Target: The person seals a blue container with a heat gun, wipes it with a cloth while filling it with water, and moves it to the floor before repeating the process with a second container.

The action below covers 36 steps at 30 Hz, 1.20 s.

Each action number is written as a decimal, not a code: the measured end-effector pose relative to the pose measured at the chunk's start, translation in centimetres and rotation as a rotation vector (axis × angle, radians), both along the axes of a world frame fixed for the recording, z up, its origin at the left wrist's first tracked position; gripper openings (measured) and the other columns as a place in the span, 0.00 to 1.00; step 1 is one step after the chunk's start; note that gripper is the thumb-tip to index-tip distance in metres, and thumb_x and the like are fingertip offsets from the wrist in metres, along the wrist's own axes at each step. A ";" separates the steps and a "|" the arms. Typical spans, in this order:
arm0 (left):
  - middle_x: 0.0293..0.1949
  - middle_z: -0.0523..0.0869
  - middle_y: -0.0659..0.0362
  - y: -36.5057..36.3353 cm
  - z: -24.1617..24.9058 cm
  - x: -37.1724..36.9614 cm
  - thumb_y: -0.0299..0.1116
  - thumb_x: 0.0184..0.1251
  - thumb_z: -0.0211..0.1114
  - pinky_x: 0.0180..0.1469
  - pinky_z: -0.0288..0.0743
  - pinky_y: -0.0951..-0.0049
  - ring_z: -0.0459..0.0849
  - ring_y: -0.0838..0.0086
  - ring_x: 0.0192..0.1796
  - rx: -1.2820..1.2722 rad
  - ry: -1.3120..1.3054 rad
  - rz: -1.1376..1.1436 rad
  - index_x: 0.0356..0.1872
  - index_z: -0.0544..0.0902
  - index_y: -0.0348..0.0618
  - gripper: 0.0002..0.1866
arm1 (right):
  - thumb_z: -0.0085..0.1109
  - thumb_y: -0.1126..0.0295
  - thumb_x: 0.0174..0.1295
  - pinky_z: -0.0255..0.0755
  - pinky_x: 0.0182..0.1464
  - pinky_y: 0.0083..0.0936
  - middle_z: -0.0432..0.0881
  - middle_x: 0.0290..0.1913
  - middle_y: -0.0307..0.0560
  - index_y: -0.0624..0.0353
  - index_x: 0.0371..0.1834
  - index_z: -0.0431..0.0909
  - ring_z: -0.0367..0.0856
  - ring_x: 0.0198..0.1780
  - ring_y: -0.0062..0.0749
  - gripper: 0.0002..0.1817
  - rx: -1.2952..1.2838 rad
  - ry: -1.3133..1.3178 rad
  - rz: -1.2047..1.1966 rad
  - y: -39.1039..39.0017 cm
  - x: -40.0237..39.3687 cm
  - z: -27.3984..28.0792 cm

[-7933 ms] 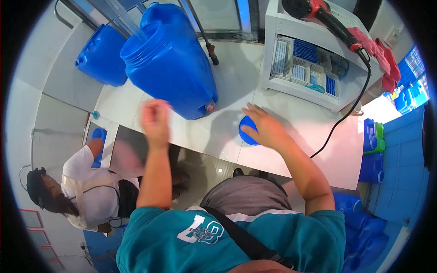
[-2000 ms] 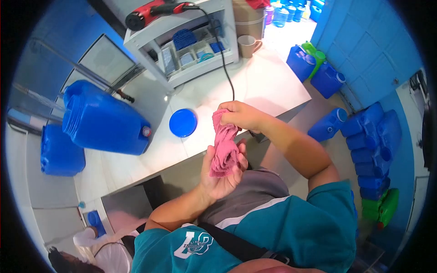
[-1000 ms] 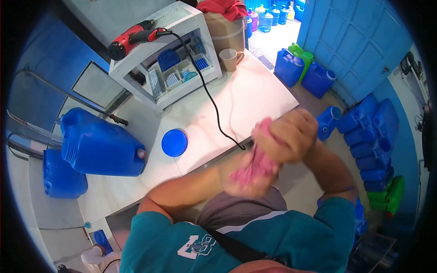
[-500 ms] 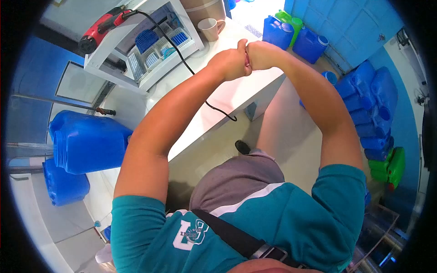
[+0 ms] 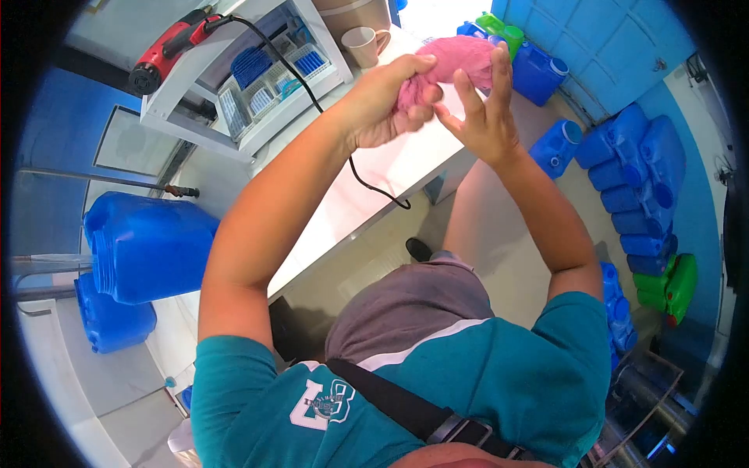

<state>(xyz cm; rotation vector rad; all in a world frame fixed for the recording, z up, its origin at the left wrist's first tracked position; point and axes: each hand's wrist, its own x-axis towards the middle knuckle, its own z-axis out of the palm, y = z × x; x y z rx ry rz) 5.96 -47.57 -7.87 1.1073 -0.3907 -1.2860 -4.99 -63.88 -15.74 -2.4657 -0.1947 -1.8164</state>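
My left hand (image 5: 394, 101) is closed around the bunched end of a crumpled pink cloth (image 5: 460, 61), over the white counter (image 5: 374, 156). The rest of the cloth puffs out toward the right. My right hand (image 5: 485, 117) is raised beside it, fingers stretched and spread, with the fingertips overlapping the cloth's right end in this view. A beige mug (image 5: 361, 47) stands on the counter just beyond my left hand.
A red heat gun (image 5: 168, 58) with a black cord (image 5: 300, 78) lies on a white shelf unit (image 5: 253, 140) holding small baskets. Large blue jugs (image 5: 156, 246) stand at left. Blue and green jugs (image 5: 640, 171) line the right wall.
My hands were pressed together with little pink showing between them. Now they are apart, the pink cloth shows puffed out, and my right fingers have spread.
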 end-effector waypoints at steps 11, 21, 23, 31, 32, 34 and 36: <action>0.29 0.78 0.62 1.3 1.3 -2.1 0.55 0.61 0.76 0.16 0.57 0.86 0.70 0.85 0.19 -0.120 0.140 -0.678 0.50 0.72 0.42 0.31 | 0.70 0.69 0.52 0.79 0.38 0.29 0.74 0.36 0.38 0.47 0.45 0.81 0.80 0.36 0.34 0.15 -0.536 0.097 0.230 -2.1 -2.3 11.0; 0.33 0.86 0.57 -3.7 -4.0 1.3 0.36 0.57 0.67 0.38 0.76 0.67 0.83 0.68 0.32 0.355 -1.337 -0.326 0.46 0.84 0.43 0.16 | 0.60 0.68 0.59 0.80 0.35 0.44 0.88 0.33 0.51 0.53 0.41 0.82 0.88 0.37 0.50 0.08 -0.083 1.055 -0.181 -2.0 1.2 4.3; 0.41 0.89 0.46 -3.8 -4.1 1.1 0.38 0.56 0.66 0.50 0.80 0.56 0.87 0.49 0.43 0.426 -1.628 -0.260 0.46 0.82 0.40 0.18 | 0.60 0.69 0.59 0.81 0.38 0.44 0.88 0.35 0.52 0.54 0.44 0.83 0.89 0.39 0.51 0.10 -0.040 1.121 -0.188 -1.6 1.7 3.8; 0.39 0.89 0.48 -2.7 -5.4 1.0 0.41 0.61 0.65 0.45 0.80 0.51 0.88 0.51 0.44 0.485 -1.880 -0.183 0.45 0.78 0.43 0.16 | 0.58 0.68 0.61 0.82 0.48 0.45 0.89 0.44 0.55 0.54 0.48 0.84 0.88 0.48 0.52 0.13 0.173 1.326 -0.158 -0.6 2.6 3.2; 0.38 0.89 0.49 -2.6 -5.2 1.0 0.41 0.62 0.64 0.45 0.80 0.51 0.88 0.52 0.44 0.483 -1.894 -0.177 0.45 0.78 0.43 0.15 | 0.58 0.68 0.61 0.82 0.48 0.45 0.89 0.44 0.55 0.54 0.48 0.84 0.88 0.48 0.52 0.13 0.170 1.325 -0.154 -0.6 2.7 3.2; 0.37 0.88 0.48 -2.4 -4.7 1.0 0.41 0.61 0.65 0.45 0.81 0.52 0.88 0.52 0.43 0.495 -1.896 -0.140 0.47 0.78 0.44 0.17 | 0.58 0.67 0.62 0.82 0.46 0.46 0.88 0.41 0.54 0.53 0.51 0.83 0.88 0.46 0.53 0.15 0.132 1.268 -0.149 -0.7 2.9 3.5; 0.36 0.88 0.47 -2.0 -3.9 1.3 0.42 0.61 0.66 0.44 0.81 0.54 0.88 0.53 0.43 0.509 -1.904 -0.097 0.49 0.78 0.44 0.19 | 0.60 0.67 0.62 0.81 0.48 0.45 0.87 0.43 0.54 0.55 0.53 0.81 0.87 0.47 0.53 0.15 0.121 1.192 -0.144 -0.6 2.8 4.0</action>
